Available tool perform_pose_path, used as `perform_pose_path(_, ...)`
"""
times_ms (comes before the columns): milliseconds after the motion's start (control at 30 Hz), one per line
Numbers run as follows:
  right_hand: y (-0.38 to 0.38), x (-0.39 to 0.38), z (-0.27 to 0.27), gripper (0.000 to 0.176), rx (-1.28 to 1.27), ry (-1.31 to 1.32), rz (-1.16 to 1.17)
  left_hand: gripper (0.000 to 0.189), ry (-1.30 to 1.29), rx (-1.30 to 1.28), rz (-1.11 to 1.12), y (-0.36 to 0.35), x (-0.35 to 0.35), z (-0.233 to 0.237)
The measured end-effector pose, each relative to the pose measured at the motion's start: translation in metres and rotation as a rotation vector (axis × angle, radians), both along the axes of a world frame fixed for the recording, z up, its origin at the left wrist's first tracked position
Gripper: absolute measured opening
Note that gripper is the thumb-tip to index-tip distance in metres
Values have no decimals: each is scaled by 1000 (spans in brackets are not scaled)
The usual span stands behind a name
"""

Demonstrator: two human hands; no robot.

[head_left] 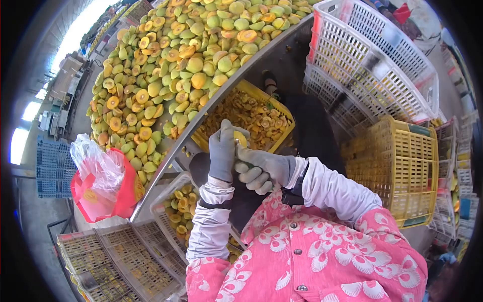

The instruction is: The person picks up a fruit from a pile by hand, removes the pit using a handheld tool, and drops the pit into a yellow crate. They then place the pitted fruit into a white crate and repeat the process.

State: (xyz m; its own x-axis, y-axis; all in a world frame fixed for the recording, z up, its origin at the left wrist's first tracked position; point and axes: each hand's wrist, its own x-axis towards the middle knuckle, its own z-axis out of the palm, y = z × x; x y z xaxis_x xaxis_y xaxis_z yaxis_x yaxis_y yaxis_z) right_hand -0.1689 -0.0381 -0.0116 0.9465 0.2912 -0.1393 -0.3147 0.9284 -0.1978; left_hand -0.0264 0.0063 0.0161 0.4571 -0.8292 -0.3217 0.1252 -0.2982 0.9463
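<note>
My left hand (222,151), in a grey glove, is closed around a yellow peach half (240,138). Against it presses my right hand (266,169), also gloved, with its fingers curled round a thin green-handled tool (247,163). Most of that tool, including its working end, is hidden by the glove and the fruit. Both hands are over the near edge of a yellow crate (288,132) that holds peach scraps and pieces. To the lower left, a white crate (157,209) contains hollowed peach halves.
Peach halves (196,65) are heaped on a metal table (173,151). A red bag (128,183) with clear plastic sits at its corner. White crates (362,60) stand at the upper right, a yellow crate (392,166) at the right. More crates (121,259) are at the lower left.
</note>
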Motion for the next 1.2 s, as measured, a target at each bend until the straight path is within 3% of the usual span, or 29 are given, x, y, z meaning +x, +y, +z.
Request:
perform_pose_path(133, -3, 6, -10, 47, 141, -122, 27, 59, -203, -125, -81, -4, 9, -10)
perform_pose_path(200, -4, 6, 5, 49, -27, -32, -18, 58, 570, -246, -144, -4, 16, -18)
perform_pose_path(233, -5, 6, 9, 49, -26, -29, -22, 58, 573, -244, -148, -6, 16, -23)
perform_pose_path(300, -5, 6, 13, 51, -374, 109, -94, 59, 537, -182, -68, -6, 18, -34)
perform_pose_path(367, -11, 11, -3, 56, -401, 100, -71, 59, 543, -187, -71, -8, 18, -39)
perform_pose_path(433, -14, 16, -6, 61, -947, 256, -160, 62, 592, -164, 103, -10, 11, -33)
perform_pose_path(467, -24, 15, 0, 60, -1105, 275, -133, 62, 592, -165, 108, -12, 12, -36)
perform_pose_path(500, -27, 20, -13, 60, -1106, 274, -130, 59, 645, -218, 115, -16, 15, -41)
perform_pose_path(567, -31, 33, -46, 65, -1650, 143, -474, 57, 695, -272, 122, -23, 21, -52)
perform_pose_path(600, -41, 27, -23, 49, -1675, 173, -336, 57, 731, -318, 169, -26, 24, -60)
perform_pose_path(633, -48, 27, -32, 49, -1678, 168, -337, 57, 765, -367, 216, -28, 29, -67)
perform_pose_path(667, -56, 29, -49, 43, -1913, 182, -337, 41, 644, -458, 145, -23, 37, -72)
perform_pose_path(700, -64, 29, -49, 37, -2151, 196, -339, 41, 638, -467, 144, -24, 44, -80)
perform_pose_path(733, -74, 24, -48, 35, -2189, 269, -165, 35, -194, -408, 237, -25, 50, -89)
perform_pose_path(767, -77, 20, -52, 35, -2196, 267, -173, 34, -1023, -302, 310, -27, 54, -92)
perform_pose_path(833, -75, 11, -66, 41, -2194, 575, -344, 44, -868, -362, 291, -25, 61, -90)
perform_pose_path(900, -66, 14, -56, 37, -2127, 609, -407, 45, -1131, -405, 219, -21, 70, -94)
perform_pose_path(967, -60, 28, -57, 33, -2012, 493, -674, 43, -1202, -370, 243, -20, 66, -95)
perform_pose_path(1000, -55, 35, -51, 33, -2014, 496, -679, 42, -1082, -387, 197, -22, 63, -89)
perform_pose_path(1067, -43, 42, -38, 28, -1779, 357, -789, 41, -960, -406, 152, -21, 50, -73)
perform_pose_path(1133, -38, 47, -29, 29, -1823, 383, -684, 45, -538, -408, 86, -18, 29, -51)
perform_pose_path(1167, -36, 48, -28, 30, -1859, 409, -572, 45, -538, -410, 92, -19, 28, -51)
perform_pose_path(1200, -34, 49, -33, 27, -2053, 327, -543, 37, -402, -436, 107, -18, 27, -52)
